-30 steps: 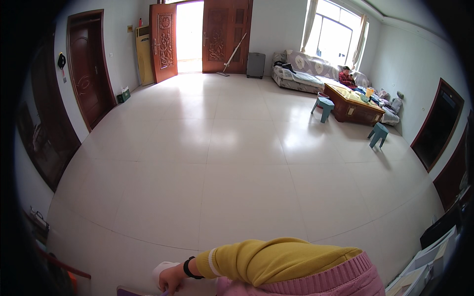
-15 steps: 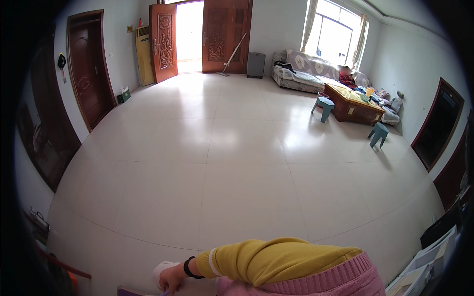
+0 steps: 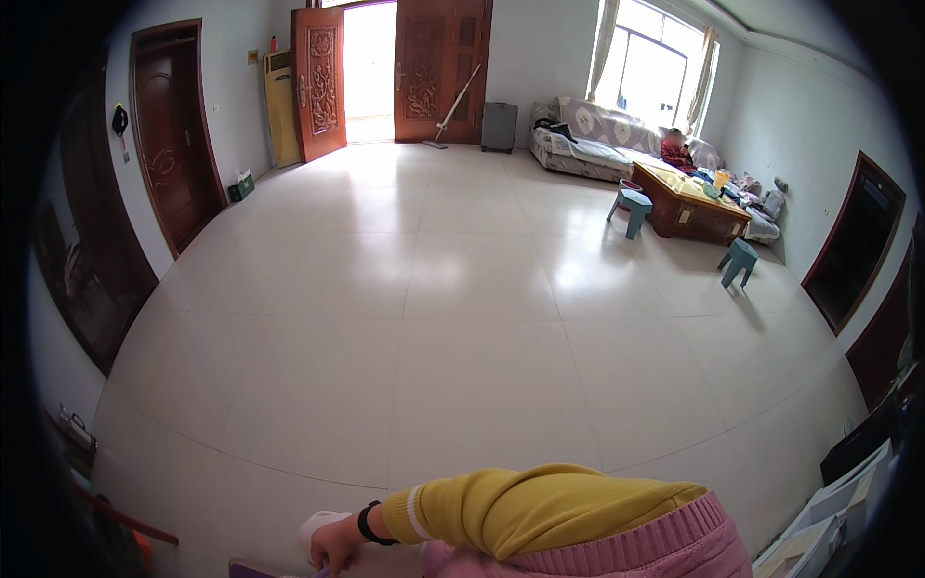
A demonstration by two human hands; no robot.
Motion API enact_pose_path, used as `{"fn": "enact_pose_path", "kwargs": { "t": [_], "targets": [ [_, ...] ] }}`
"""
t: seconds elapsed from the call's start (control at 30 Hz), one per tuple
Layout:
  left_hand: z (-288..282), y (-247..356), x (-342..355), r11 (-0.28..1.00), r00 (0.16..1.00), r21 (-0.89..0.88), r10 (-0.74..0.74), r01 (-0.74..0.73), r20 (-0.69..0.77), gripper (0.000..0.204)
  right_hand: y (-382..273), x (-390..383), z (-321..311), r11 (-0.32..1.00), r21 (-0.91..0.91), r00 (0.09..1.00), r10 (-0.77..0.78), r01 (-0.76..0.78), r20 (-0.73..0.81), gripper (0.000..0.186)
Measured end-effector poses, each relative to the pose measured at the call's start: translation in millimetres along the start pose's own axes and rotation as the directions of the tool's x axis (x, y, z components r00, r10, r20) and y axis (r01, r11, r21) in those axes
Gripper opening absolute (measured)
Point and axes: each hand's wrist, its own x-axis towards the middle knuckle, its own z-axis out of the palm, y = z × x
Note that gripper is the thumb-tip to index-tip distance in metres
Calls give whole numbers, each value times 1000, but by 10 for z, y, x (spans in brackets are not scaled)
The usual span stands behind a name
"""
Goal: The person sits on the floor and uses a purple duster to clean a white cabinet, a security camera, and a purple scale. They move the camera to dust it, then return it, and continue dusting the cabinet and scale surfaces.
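My right hand (image 3: 333, 544) is low in the picture, with a black band (image 3: 370, 523) on its wrist. Its yellow-sleeved arm (image 3: 540, 511) reaches across from the right, beside the pink ribbed garment (image 3: 646, 554) I wear. The fingers are bent and closed, pointing down; a small lilac bit shows at them, but the bottom edge cuts it off. Just left of them lies the corner of a purple-edged thing (image 3: 252, 570), mostly out of the picture. Something white (image 3: 323, 521) shows behind the hand. My left hand is out of view.
Pale tiles cover the floor (image 3: 462, 366). Far off are a mop (image 3: 455, 111), a grey suitcase (image 3: 499, 127), a sofa (image 3: 588, 154) with a seated person, a wooden table (image 3: 689, 207) and two blue-green stools (image 3: 739, 260). White boxes (image 3: 829, 530) stand near right.
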Motion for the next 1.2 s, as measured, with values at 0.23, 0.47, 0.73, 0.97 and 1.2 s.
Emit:
{"fn": "enact_pose_path", "kwargs": {
  "t": [0.23,0.47,0.73,0.97,1.2],
  "targets": [
    [-12,77,-66,989,995,-113,-100,95,-32,29,27,22,2,997,71,1000,28,-28,8,35],
    [-84,32,-85,996,997,90,34,-29,-64,34,55,63,4,999,48,999,-26,24,36,29],
    [-446,-72,207,833,980,520,196,-190,45,29,32,57,-16,998,53,996,-48,44,79,16],
    [-391,-123,177,900,984,402,176,-166,14,25,-10,9,-30,997,73,995,-31,24,97,14],
    [-273,-25,98,993,990,24,-110,112,-90,36,-123,-119,-74,998,63,994,-38,32,100,22]
  ]
}}
